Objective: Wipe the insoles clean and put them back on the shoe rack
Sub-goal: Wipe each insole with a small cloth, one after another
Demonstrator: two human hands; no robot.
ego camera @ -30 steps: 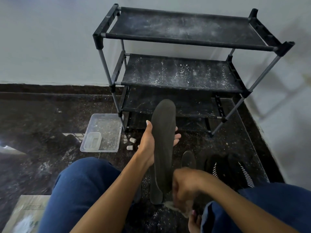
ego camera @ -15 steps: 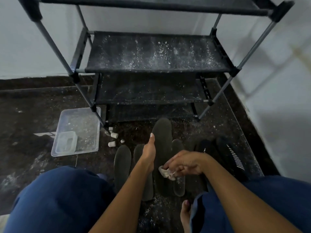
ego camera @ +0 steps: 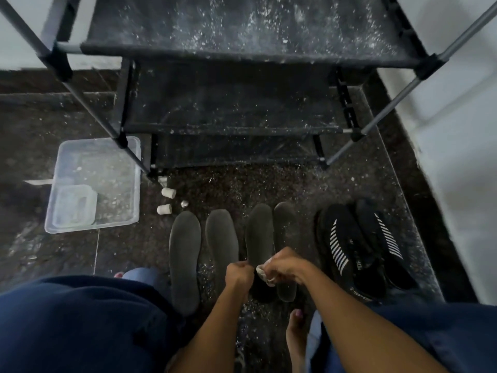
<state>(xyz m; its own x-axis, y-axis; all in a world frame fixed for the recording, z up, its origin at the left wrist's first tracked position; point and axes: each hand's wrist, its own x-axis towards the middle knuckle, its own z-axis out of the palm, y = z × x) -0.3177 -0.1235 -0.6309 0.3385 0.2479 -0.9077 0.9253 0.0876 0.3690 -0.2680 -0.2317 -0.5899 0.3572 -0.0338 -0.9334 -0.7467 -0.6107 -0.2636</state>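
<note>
The insole [ego camera: 258, 232] lies flat on the floor, toe toward the shoe rack [ego camera: 242, 52], heel under the curled left hand [ego camera: 239, 274] and the right hand [ego camera: 285, 267], which pinches a cloth [ego camera: 265, 274].

A home entryway corner — shoe rack [ego camera: 242, 52], sneakers [ego camera: 360, 246], speckled stone floor [ego camera: 53, 117].

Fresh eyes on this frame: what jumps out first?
Four dark insoles lie side by side on the speckled floor, with both hands at the third one: the left hand grips its heel end while the right hand pinches a small whitish cloth against it. Above them stands the black shoe rack, its shelves dusted white, and a pair of black striped shoes sits to the right.
</note>
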